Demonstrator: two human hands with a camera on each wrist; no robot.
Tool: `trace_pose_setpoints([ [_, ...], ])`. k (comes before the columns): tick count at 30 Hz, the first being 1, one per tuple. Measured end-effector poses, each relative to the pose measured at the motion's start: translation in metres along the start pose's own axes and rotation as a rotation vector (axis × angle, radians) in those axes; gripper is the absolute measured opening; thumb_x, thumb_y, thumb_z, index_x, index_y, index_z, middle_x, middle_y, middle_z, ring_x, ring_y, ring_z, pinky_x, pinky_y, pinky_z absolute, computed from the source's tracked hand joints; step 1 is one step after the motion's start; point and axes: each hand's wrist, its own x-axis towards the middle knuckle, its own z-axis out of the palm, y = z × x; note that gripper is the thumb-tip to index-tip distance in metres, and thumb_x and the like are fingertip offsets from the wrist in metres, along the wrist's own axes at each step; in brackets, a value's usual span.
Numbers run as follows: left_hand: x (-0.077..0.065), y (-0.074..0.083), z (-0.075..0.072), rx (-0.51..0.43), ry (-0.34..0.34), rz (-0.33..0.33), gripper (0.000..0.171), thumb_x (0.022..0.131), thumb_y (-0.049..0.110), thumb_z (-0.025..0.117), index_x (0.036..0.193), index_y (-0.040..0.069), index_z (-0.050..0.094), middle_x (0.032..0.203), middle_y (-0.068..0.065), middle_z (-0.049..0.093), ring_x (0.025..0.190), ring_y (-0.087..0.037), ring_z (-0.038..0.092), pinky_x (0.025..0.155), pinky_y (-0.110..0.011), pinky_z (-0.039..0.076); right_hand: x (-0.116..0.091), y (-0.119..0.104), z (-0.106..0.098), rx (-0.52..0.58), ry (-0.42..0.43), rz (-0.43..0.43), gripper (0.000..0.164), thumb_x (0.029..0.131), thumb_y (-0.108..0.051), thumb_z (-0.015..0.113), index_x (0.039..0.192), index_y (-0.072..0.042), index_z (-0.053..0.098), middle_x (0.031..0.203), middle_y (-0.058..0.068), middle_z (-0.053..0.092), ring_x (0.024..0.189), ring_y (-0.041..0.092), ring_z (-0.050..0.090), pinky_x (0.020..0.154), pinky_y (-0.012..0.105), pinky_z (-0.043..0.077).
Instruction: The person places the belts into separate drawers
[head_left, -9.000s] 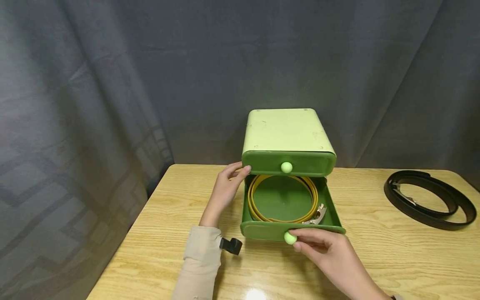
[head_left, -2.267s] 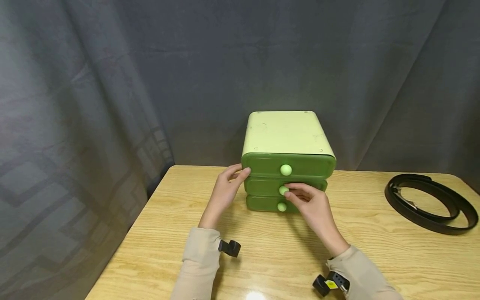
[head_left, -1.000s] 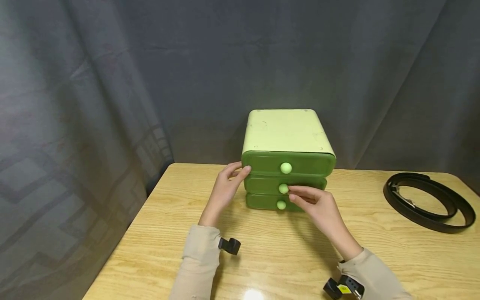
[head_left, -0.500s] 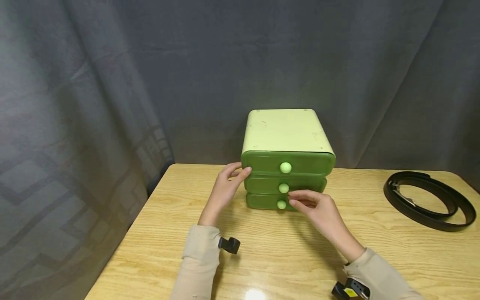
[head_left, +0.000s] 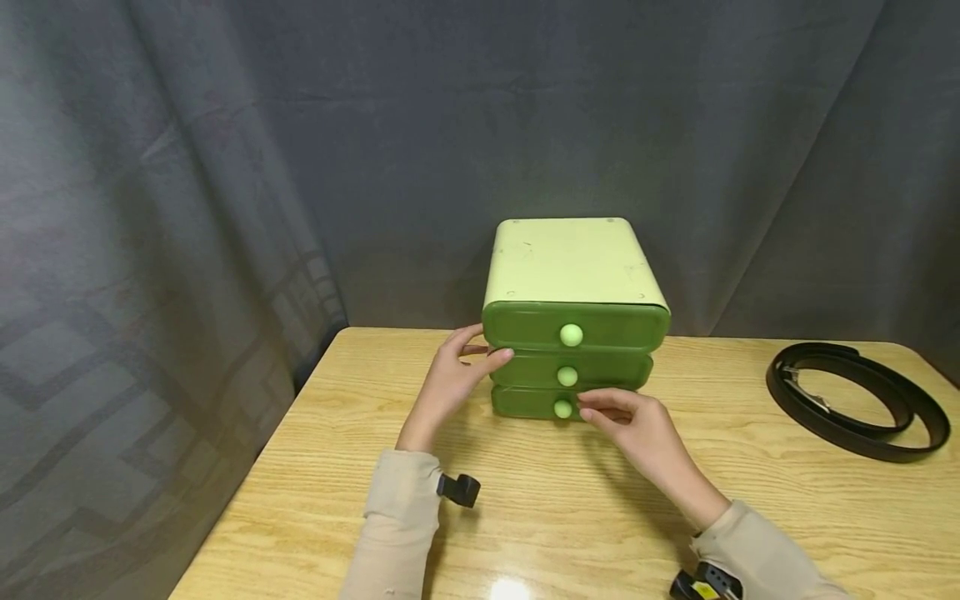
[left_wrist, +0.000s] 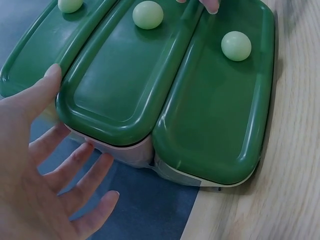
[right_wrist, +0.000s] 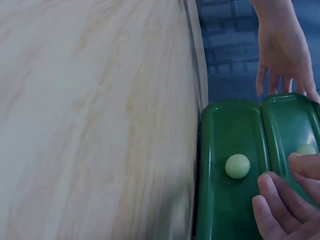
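**Right grip [head_left: 633,425] lowered to the bottom knob [head_left: 562,409], thumb of the left grip [head_left: 448,375] shifted too**

So, compared with half a second ago, the right grip has been dropped from a spot between the two lower knobs to just beside the bottom one, and the left thumb has been slid from the top drawer's [head_left: 525,325] lower corner to the seam above the middle drawer [head_left: 525,367]. Nine seconds back a drawer with a yellow coiled belt was pulled out; now all three are seen pushed in.

Nothing is held on the right: the fingers are loosely bent, thumb and index apart, with the bottom knob just to their left. Whether the drawer front is brushed can't be told. The middle knob [head_left: 567,377] sits a bit above and left of that grip, the top knob [head_left: 572,335] higher again.

Nothing is grasped on the left either. Relaxed fingers are spread along the side of the green cabinet [head_left: 573,260], which stands right of the left grip and ahead of the right one.

Well off to the right of the right grip, a black belt [head_left: 847,437] is coiled on the wooden tabletop [head_left: 300,500]. Beyond both grips, a dark curtain [head_left: 585,108] is hung.
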Motion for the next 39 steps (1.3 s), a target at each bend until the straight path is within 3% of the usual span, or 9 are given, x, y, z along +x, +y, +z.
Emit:
trace_pose_setpoints([
  [13, -0.001, -0.002, 0.000, 0.004, -0.018, -0.066, 0.066, 0.086, 0.037, 0.079, 0.145, 0.025, 0.052, 0.141, -0.005, 0.053, 0.122, -0.031, 0.054, 0.094, -0.048, 0.049, 0.002, 0.005, 0.004, -0.019, -0.012, 0.015, 0.022, 0.092, -0.008, 0.071, 0.112, -0.001, 0.073, 0.103, 0.011, 0.073, 0.092, 0.023, 0.070, 0.078, 0.027, 0.056],
  [28, -0.001, -0.004, 0.003, 0.034, 0.009, -0.065, 0.066, 0.084, 0.039, 0.080, 0.143, 0.027, 0.054, 0.139, -0.002, 0.056, 0.121, -0.028, 0.055, 0.092, -0.047, 0.050, 0.006, 0.012, 0.010, 0.021, -0.068, 0.019, 0.025, 0.090, -0.006, 0.072, 0.113, 0.005, 0.071, 0.103, 0.017, 0.072, 0.092, 0.029, 0.071, 0.073, 0.028, 0.057],
  [39, -0.001, -0.004, 0.005, 0.036, 0.047, -0.045, 0.064, 0.083, 0.041, 0.080, 0.141, 0.028, 0.056, 0.136, -0.002, 0.058, 0.118, -0.027, 0.058, 0.088, -0.045, 0.052, 0.013, 0.016, 0.015, 0.028, -0.098, 0.001, 0.026, 0.090, -0.004, 0.072, 0.113, 0.005, 0.071, 0.105, 0.019, 0.072, 0.095, 0.031, 0.070, 0.077, 0.032, 0.058],
])
